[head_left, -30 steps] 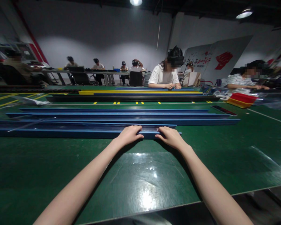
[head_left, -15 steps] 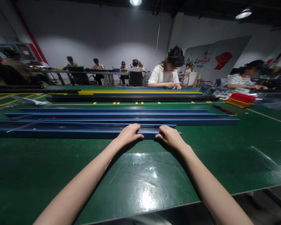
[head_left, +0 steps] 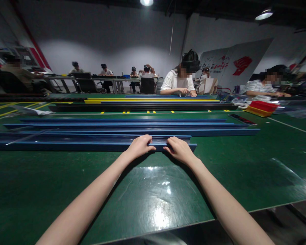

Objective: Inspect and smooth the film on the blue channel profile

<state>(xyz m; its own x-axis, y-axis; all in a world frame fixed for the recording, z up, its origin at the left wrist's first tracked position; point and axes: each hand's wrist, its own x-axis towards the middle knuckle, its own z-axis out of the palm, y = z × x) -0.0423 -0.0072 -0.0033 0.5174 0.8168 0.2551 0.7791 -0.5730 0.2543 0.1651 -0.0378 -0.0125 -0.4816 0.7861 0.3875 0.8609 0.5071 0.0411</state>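
A long blue plastic channel [head_left: 91, 146] lies nearest me on the green table, its open side up and its right end close to my hands. My left hand [head_left: 140, 146] is closed round its near wall, thumb in front and fingers reaching inside. A short way to the right, my right hand [head_left: 180, 148] grips the same wall near the channel's end, fingers curled. The fingertips of both hands are partly hidden inside the channel. Just behind it, several more blue channels [head_left: 219, 132] lie roughly parallel.
Yellow strips [head_left: 153, 100] and a black strip [head_left: 142, 107] lie farther back on the green table [head_left: 66, 190]. A phone [head_left: 242, 119] and a red and yellow bin [head_left: 261, 108] are at the right. A co-worker [head_left: 177, 81] sits opposite; others sit farther off.
My right hand has slid a little to the left along the channel, closer to my left hand. My left hand and the channel are nearly where they were.
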